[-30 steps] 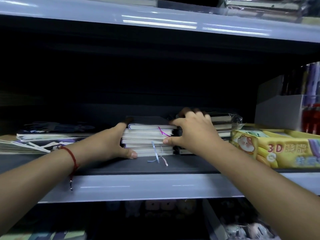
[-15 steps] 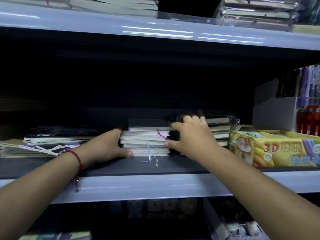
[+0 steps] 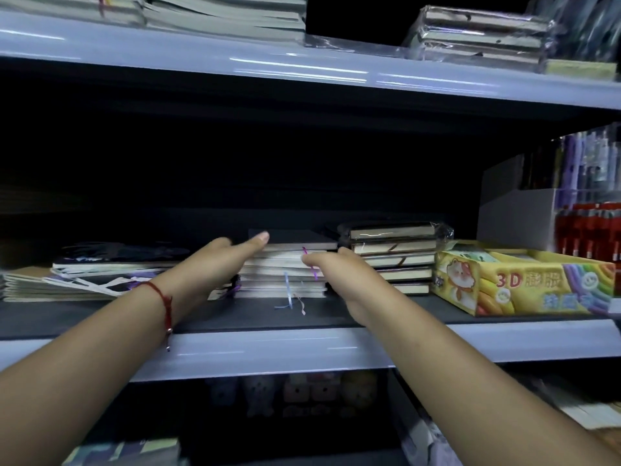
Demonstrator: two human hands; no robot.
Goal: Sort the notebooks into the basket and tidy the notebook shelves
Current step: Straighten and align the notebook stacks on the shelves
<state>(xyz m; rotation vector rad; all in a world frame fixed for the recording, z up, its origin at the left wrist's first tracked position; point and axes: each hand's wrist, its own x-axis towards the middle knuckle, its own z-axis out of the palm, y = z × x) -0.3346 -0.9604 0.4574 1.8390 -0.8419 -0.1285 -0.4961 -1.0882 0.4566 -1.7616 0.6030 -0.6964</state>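
Notebooks (image 3: 285,274) between two flat hands

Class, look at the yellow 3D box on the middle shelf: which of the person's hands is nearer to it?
Right. The right hand is at the right side of the middle notebook stack, with the wrapped notebook stack between it and the yellow box. The left hand is beyond that middle stack, farther away.

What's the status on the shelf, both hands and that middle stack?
Left hand open on the middle notebook stack, left side. Right hand open at its right edge. Wrapped stack crowds the right.
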